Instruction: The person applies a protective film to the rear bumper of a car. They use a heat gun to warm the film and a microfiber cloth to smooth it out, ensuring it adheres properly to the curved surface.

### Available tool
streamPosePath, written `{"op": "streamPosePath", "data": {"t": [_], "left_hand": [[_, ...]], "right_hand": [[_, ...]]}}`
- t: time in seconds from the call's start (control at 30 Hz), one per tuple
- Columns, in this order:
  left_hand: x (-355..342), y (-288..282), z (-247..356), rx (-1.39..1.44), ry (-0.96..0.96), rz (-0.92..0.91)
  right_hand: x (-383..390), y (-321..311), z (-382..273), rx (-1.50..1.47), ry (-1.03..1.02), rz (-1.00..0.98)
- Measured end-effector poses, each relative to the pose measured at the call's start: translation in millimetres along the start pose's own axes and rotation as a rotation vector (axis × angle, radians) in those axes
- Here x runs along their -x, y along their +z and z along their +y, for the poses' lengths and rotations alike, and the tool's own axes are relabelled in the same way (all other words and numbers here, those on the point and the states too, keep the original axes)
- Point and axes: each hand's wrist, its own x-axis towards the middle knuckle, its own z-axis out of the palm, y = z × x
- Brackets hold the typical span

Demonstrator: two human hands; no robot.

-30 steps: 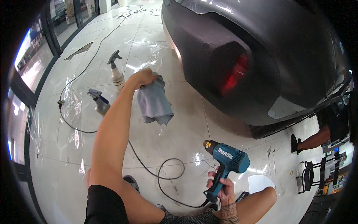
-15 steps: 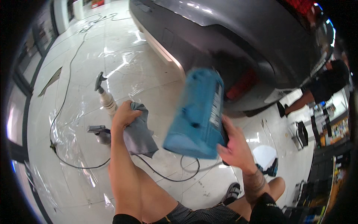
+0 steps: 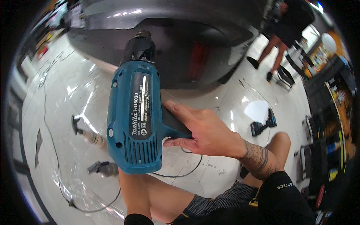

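My right hand (image 3: 208, 127) is closed around the black handle of a blue heat gun (image 3: 116, 108), held up in front of me. Its dark metal nozzle (image 3: 143, 35) points away, overlapping the view of a dark grey car bumper (image 3: 101, 48); contact between them cannot be judged. A red reflector (image 3: 198, 60) shows on the bumper, right of the nozzle. My left forearm (image 3: 131, 187) rises from the lower edge, but the heat gun's body hides my left hand, and the grey cloth is out of sight too.
Two spray bottles, a white one (image 3: 93, 138) and a grey one (image 3: 107, 169), stand left on the tiled floor near plastic film and a cable (image 3: 60, 180). A cordless power tool (image 3: 264, 123) lies right, beside a white sheet (image 3: 257, 110). Another person (image 3: 288, 26) stands far right near shelving.
My right hand has brought the heat gun left and closer, turning its nozzle toward the bumper. My view has swung right. The left hand and its grey cloth have become hidden.
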Motion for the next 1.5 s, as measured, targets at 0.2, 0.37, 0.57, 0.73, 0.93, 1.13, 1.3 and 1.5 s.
{"op": "streamPosePath", "data": {"t": [0.2,0.37,0.57,0.73,0.93,1.13,1.3,1.5], "left_hand": [[-63,28,-4,-0.176,-0.026,-0.103],[-83,26,-41,-0.328,0.037,-0.102],[-44,38,30,-0.605,0.03,-0.088],[-23,21,35,-0.63,0.003,0.007],[-11,40,59,-0.781,-0.207,-0.132],[-5,36,60,-0.707,-0.193,-0.207],[-9,34,36,-0.745,-0.053,-0.108],[-16,35,49,-0.753,-0.017,-0.111]], "right_hand": [[49,-23,34,-0.127,0.011,0.16],[104,-21,85,-0.291,0.039,0.206],[184,11,189,-0.95,0.189,0.43],[182,2,238,-1.537,0.191,0.39],[184,0,298,-1.941,-0.33,0.676],[180,13,316,-2.105,-0.528,0.714],[179,23,302,-2.076,-0.45,0.644],[171,24,278,-2.06,-0.462,0.593]]}}
